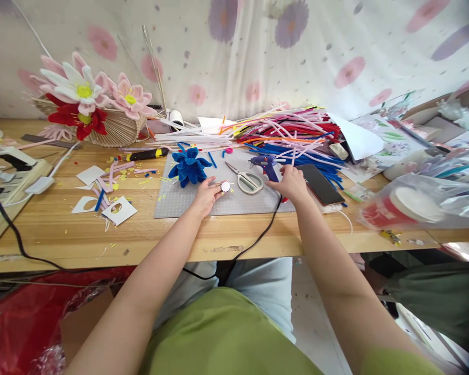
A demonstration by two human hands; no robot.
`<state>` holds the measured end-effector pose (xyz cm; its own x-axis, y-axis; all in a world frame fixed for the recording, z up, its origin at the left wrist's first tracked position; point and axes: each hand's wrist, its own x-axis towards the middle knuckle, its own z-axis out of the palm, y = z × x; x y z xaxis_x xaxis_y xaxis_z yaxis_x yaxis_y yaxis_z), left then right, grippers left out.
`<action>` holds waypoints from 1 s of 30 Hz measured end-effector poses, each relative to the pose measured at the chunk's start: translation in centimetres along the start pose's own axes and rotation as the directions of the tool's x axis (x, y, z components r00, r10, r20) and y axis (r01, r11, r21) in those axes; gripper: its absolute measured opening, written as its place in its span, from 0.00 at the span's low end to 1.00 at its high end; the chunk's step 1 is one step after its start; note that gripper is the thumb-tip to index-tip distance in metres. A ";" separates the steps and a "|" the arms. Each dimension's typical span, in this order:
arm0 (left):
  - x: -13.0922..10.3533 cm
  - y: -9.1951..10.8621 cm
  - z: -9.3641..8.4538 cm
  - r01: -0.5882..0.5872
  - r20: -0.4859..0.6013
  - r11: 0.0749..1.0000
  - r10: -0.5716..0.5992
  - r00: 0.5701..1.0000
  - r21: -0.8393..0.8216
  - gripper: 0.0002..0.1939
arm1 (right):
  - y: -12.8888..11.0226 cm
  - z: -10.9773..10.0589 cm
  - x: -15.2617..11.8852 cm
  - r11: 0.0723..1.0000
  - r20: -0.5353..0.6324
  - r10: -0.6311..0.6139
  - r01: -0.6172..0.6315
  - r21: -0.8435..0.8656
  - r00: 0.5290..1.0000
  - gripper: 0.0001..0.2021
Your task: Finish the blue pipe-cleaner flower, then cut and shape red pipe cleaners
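Note:
My left hand (205,197) pinches a small white disc (225,186) with short yellow bits sticking out round its edge, low over the grey cutting mat (168,207). Just behind that hand stands a blue fuzzy pipe-cleaner flower (189,165). My right hand (291,183) is closed at the handle of a blue glue gun (269,165), whose nozzle points left; part of the handle is hidden by the fingers. Between both hands lie scissors (248,180) with pale handles, shut blades pointing away to the left.
Pipe cleaners (297,127) in many colours are heaped at the back. A phone (322,185) lies right of my right hand. The glue gun's black cord (263,232) drops over the table edge. Paper scraps (120,210), a black-and-yellow utility knife (147,154) and finished flowers (84,91) are on the left.

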<state>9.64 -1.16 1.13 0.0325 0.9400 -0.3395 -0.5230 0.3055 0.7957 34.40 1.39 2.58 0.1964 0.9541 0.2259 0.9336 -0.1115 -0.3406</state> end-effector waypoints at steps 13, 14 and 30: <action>-0.1 0.3 0.0 -0.006 -0.006 1.000 0.006 1.000 -0.018 0.25 | -7.7 1.7 -3.2 0.761 0.302 -0.213 -0.036 0.647 0.929 0.10; -0.1 0.2 0.0 -0.005 -0.002 1.000 0.005 1.000 -0.022 0.24 | -8.0 2.3 -3.0 0.721 0.323 -0.211 -0.076 0.689 0.923 0.09; -0.1 0.5 0.1 0.018 -0.017 0.997 -0.019 1.000 -0.075 0.18 | -7.2 3.8 -3.3 0.674 -0.200 -0.680 0.709 0.208 0.705 0.05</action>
<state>9.47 -1.07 1.59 0.0280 0.9312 -0.3634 -0.5845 0.3102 0.7498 25.88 0.14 0.85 -0.4367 0.6931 0.5735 0.7058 0.6593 -0.2593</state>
